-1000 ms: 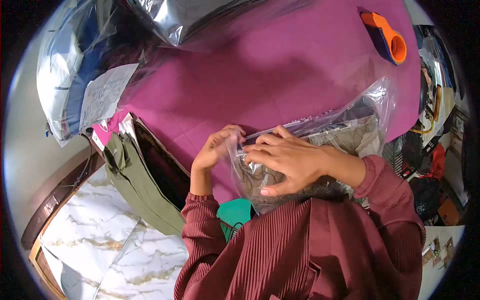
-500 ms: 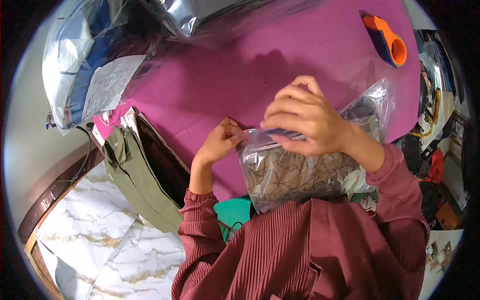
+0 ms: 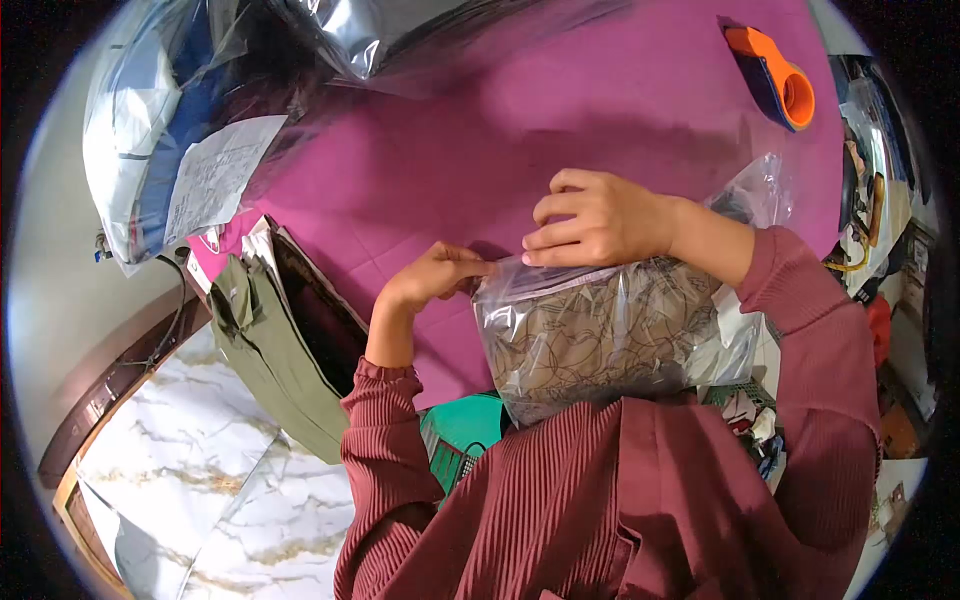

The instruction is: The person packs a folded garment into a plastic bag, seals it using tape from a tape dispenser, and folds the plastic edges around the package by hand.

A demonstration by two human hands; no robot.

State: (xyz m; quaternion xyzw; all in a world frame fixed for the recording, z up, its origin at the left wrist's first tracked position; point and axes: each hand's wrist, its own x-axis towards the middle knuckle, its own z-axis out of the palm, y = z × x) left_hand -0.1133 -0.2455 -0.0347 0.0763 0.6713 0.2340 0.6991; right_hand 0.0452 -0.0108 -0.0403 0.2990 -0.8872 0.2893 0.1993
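A clear plastic bag (image 3: 600, 335) with folded brown fabric in a dark line pattern lies at the table's near edge, against my body. My left hand (image 3: 437, 276) pinches the bag's upper left corner between thumb and fingers. Along the bag's top edge, my right hand (image 3: 605, 222) is closed with curled fingers on the plastic flap; its thumb is mostly hidden. The loose end of the plastic sticks up to the right, beyond my right wrist.
An orange and dark blue tape dispenser (image 3: 775, 85) lies at the far right of the pink table (image 3: 430, 150). Plastic-wrapped clothing with a paper slip (image 3: 220, 165) is at the far left. Olive cloth (image 3: 275, 355) hangs over the left edge. A green basket (image 3: 465, 430) stands below.
My right hand has come down from above the bag onto its top edge, fingers now curled in. My left hand stays at the corner, shifted slightly.
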